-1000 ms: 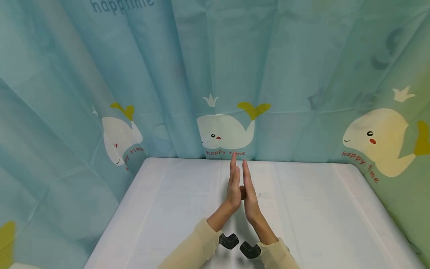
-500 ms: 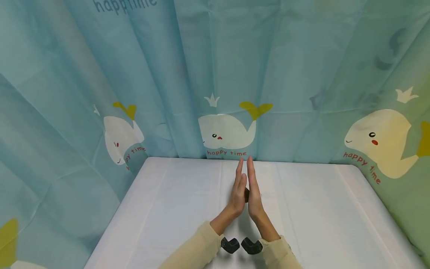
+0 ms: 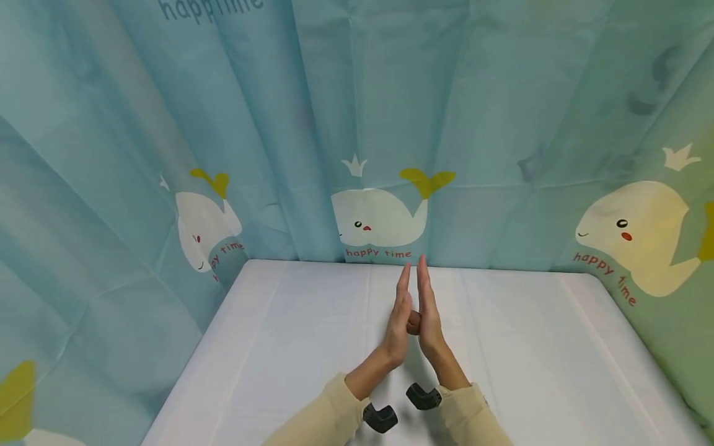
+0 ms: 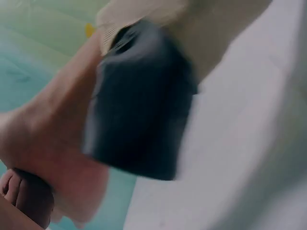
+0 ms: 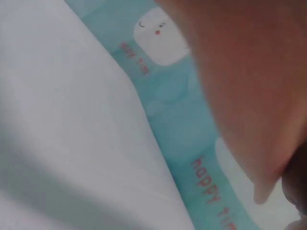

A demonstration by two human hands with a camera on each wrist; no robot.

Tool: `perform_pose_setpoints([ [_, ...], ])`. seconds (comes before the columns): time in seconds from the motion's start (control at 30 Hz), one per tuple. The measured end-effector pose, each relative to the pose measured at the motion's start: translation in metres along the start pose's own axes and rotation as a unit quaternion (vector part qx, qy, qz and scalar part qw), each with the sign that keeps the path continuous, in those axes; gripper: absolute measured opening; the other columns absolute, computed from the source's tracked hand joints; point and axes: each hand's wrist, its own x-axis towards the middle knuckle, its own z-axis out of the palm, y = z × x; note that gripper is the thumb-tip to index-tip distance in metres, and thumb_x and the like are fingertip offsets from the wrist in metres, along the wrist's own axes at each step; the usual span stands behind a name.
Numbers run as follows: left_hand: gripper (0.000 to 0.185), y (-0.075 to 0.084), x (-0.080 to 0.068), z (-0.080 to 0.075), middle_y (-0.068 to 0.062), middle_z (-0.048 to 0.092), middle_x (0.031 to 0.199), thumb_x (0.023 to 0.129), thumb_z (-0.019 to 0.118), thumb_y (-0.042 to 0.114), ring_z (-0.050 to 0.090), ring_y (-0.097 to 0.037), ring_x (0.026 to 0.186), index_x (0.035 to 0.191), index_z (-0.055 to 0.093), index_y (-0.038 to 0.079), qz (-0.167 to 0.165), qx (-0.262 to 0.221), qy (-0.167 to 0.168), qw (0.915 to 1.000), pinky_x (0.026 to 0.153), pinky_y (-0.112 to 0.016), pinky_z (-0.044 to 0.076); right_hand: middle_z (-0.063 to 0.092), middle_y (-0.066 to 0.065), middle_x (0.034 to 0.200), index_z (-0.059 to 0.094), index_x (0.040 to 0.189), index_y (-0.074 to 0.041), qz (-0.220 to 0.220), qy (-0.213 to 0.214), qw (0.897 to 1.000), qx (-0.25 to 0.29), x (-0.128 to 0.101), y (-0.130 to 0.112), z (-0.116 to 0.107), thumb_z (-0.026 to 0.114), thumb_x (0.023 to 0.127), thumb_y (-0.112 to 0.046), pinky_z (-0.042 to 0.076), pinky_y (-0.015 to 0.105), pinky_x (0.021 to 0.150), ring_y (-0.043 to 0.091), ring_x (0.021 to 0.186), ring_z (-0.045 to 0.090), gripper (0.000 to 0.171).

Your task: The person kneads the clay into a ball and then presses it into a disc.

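In the head view a brown lump point(image 3: 413, 323) is pressed between two palms above the table. It is creased and rounded, like modelling clay or dough. My left hand point(image 3: 397, 328) lies on one side of it, with fingers straight and pointing forward. Opposite, the flat right hand point(image 3: 429, 316) reaches slightly farther forward. In the left wrist view the folds of the brown lump point(image 4: 31, 197) show against the right palm. Only a dark part of the brown lump point(image 5: 295, 182) appears at the right edge of the right wrist view, and the palms hide the rest.
A white-covered table point(image 3: 301, 322) lies under the hands. Behind it and at both sides hangs a blue-green curtain point(image 3: 491, 124) with whale prints. Black wrist cameras point(image 3: 380, 419) stick out from the cuffs, close to each other.
The palms have slid along each other, the right hand forward and the left hand back. Both have shifted slightly right in the head view. The brown lump stays between them.
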Motion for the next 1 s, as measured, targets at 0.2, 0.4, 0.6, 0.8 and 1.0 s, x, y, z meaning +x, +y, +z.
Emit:
perform_pose_setpoints([
  [0.2,0.058,0.0,0.016,-0.004,0.005,0.006,0.172,0.111,0.016,0.035,0.005,-0.014,0.157,0.167,0.006,0.022,0.017,-0.002,0.047,0.9988,0.124,-0.052,0.008,0.0,-0.006,0.173,0.005,0.167,-0.024,-0.033,-0.014,0.999,-0.027,-0.008,-0.002,0.014,0.01,0.114,-0.036,0.006,0.036,0.123,0.016,0.157,-0.004,0.055],
  [0.4,0.057,-0.008,0.027,-0.007,-0.004,0.009,0.173,0.112,0.019,0.028,0.006,-0.023,0.158,0.167,0.009,0.014,0.027,0.023,0.064,0.9973,0.124,-0.056,0.006,0.002,-0.003,0.173,0.007,0.167,-0.024,-0.055,0.003,0.997,-0.045,-0.014,-0.008,0.018,0.013,0.113,-0.038,-0.006,0.058,0.122,0.019,0.157,-0.006,0.056],
  [0.6,0.058,-0.017,0.029,-0.007,-0.007,0.008,0.173,0.112,0.018,0.029,0.006,-0.022,0.158,0.166,0.008,0.013,0.016,0.011,0.057,0.9982,0.124,-0.056,0.005,0.002,-0.008,0.172,0.007,0.167,-0.026,-0.054,0.0,0.997,-0.052,-0.016,-0.018,0.017,0.013,0.112,-0.04,-0.007,0.057,0.122,0.015,0.157,-0.009,0.057],
  [0.8,0.061,-0.012,0.018,0.002,-0.009,-0.001,0.173,0.111,0.015,0.037,-0.001,-0.018,0.158,0.167,0.001,0.015,0.044,0.006,0.0,0.999,0.124,-0.055,0.002,0.001,-0.01,0.172,0.006,0.166,-0.028,-0.064,0.01,0.997,-0.046,-0.007,-0.024,0.008,0.011,0.112,-0.036,-0.004,0.05,0.123,0.011,0.157,-0.003,0.055],
  [1.0,0.063,-0.006,0.012,0.007,0.004,0.0,0.173,0.11,0.018,0.035,0.0,-0.017,0.157,0.166,0.0,0.013,0.047,-0.008,0.022,0.9986,0.123,-0.056,0.002,0.001,-0.012,0.171,0.004,0.166,-0.034,-0.042,0.017,0.999,-0.026,-0.001,-0.012,0.001,0.011,0.112,-0.04,-0.001,0.051,0.124,0.013,0.157,0.001,0.055],
])
